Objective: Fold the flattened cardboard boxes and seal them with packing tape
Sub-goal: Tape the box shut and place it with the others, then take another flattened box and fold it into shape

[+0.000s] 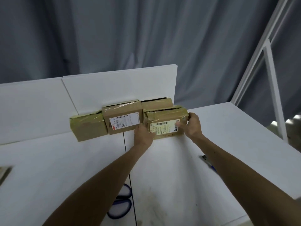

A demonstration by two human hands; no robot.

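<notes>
- As both bare arms reach forward over the white desk, we see the taped cardboard box at its far side, the rightmost in a row of parcels, with a yellowish shipping label on its near face.
- The left grip grasps the box's near left corner, fingers curled round it.
- The right grip clasps the box's right end, with the thumb laid on the label and the fingers wrapped behind the edge.
- We cannot tell whether this box rests on the desk or is slightly raised.
- Just to its left stands a white-labelled box (the barcode print is too blurred to read), and a lower green-taped box touches that one's left side.
- Behind the held box, a fourth box stands against the white partition panel.
- Nearer us on the desk lie blue-handled scissors, partly hidden by the left forearm.
- A slim blue-ended tool shows beside the right forearm.
- A grey curtain hangs beyond.
</notes>
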